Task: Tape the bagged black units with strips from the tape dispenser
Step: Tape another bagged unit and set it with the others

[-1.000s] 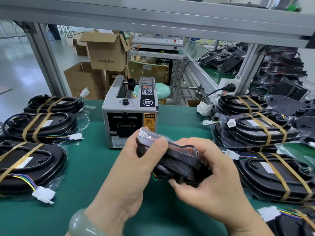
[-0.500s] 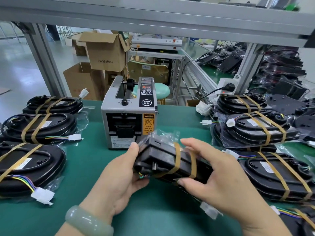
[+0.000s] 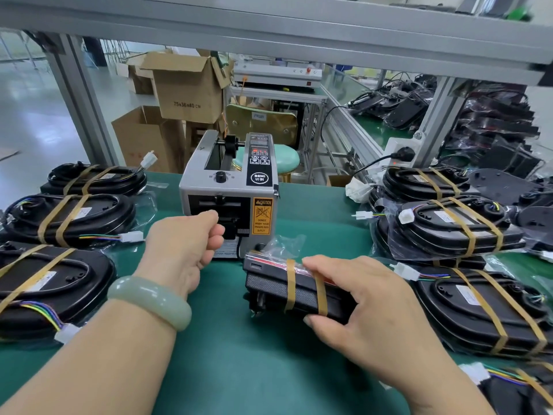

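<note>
Fingers (image 3: 321,261) of the right hand (image 3: 374,307) curl over the top of a small black rectangular unit in a clear plastic bag (image 3: 270,287), with the thumb pressed against its near lower edge, so that the hand grips the unit from its right end. Two tan tape strips (image 3: 289,284) wrap across the unit side by side. It sits low over the green matted surface (image 3: 239,369), just in front of and slightly right of the grey boxy tape dispenser (image 3: 230,187); whether it rests on the surface cannot be told. At the dispenser's dark front outlet is the left hand (image 3: 182,247), wearing a pale green bangle (image 3: 149,299) on its wrist, its fingers (image 3: 216,236) curled in close together; whether they pinch a strip cannot be told. Larger oval black bagged units bound with tan tape (image 3: 68,218) lie in a row along the left of the surface, and more of the same (image 3: 449,232) are stacked at the right.
</note>
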Demonstrator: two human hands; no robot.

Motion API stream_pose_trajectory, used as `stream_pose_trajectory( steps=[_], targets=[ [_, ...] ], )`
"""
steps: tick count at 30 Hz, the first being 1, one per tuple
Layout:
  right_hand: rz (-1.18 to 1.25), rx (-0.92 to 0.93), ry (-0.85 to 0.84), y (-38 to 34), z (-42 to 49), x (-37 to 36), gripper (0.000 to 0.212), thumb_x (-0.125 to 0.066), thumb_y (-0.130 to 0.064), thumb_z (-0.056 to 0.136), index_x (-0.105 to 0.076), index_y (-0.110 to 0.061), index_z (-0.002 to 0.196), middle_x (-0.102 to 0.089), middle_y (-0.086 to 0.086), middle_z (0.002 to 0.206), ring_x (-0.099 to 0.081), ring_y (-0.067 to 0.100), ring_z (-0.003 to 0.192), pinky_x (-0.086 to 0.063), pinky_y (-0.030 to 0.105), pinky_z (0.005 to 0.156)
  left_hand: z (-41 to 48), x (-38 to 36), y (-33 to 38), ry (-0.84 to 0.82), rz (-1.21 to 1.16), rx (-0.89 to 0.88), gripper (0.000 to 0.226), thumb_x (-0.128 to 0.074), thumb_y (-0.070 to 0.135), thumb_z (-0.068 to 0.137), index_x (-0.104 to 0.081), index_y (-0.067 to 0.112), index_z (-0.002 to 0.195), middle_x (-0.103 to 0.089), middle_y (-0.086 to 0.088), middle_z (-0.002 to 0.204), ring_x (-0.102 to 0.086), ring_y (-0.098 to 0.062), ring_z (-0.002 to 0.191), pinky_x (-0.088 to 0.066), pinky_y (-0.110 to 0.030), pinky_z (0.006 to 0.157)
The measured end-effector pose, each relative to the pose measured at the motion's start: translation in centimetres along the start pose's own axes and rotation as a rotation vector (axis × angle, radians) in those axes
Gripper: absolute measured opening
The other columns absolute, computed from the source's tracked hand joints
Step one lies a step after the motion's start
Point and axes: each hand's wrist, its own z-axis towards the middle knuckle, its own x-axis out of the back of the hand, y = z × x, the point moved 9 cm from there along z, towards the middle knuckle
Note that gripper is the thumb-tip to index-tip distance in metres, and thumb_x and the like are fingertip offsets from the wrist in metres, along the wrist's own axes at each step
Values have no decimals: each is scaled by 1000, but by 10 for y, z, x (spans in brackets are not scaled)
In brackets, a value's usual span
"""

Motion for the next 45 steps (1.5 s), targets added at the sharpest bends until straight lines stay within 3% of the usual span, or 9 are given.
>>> stream_pose_trajectory(
  steps=[10, 19, 23, 30, 36, 42, 45],
  targets=[
    [-36, -4, -16, -1, -1, -1, 58, -72, -39, 52, -65, -35, 109, -66, -24, 90, -52, 9, 72, -47, 24, 68, 6, -2, -1, 8, -32, 23, 12, -64, 21, 88, -62, 12, 96, -68, -3, 69, -61, -4, 39, -40, -11, 34],
    [-51, 3, -4, -3, 0, 0, 58, -73, -37, 50, -64, -35, 108, -64, -23, 86, -54, 12, 69, -50, 25, 64, 12, -7, 4, 10, 9, -6, 9, -62, 16, 89, -57, 10, 84, -67, -7, 73, -60, -6, 38, -39, -10, 34],
    [-45, 1, -11, -3, 0, 0, 57, -73, -37, 51, -64, -36, 108, -64, -23, 86, -54, 13, 70, -50, 26, 64, 14, -7, 4, 36, 39, -22, 12, -62, 18, 88, -56, 11, 81, -68, -8, 77, -63, -11, 51, -39, -11, 33],
    [-35, -2, -24, -3, -1, -1, 56, -73, -36, 53, -60, -36, 108, -64, -22, 85, -54, 15, 70, -51, 30, 63, 12, -6, 7, 55, 49, -10, 12, -58, 14, 89, -57, 8, 79, -65, -5, 71, -58, -8, 51, -37, -11, 32],
    [-48, -21, -53, -1, -1, -4, 56, -73, -38, 54, -60, -38, 108, -63, -24, 85, -52, 13, 71, -46, 24, 64, -28, -6, 1, -150, -92, 33, 16, -58, 19, 90, -56, 15, 75, -60, 6, 47, -54, -2, 37, -39, -11, 35],
    [-59, -25, -54, 0, -1, -4, 55, -72, -38, 53, -59, -39, 107, -62, -23, 82, -52, 14, 69, -46, 24, 62, -74, -5, 2, -272, -6, -164, 21, -76, 37, 70, -69, 20, 61, -66, 8, 65, -60, -9, 69, -44, -26, 64],
    [-63, -36, -64, 1, -1, -5, 55, -72, -38, 54, -60, -39, 107, -62, -24, 83, -51, 12, 69, -43, 19, 63, -89, -9, -4, -307, 9, -221, 19, -76, 41, 68, -70, 25, 60, -61, 0, 75, -52, -14, 79, -42, -34, 76]
  ],
)
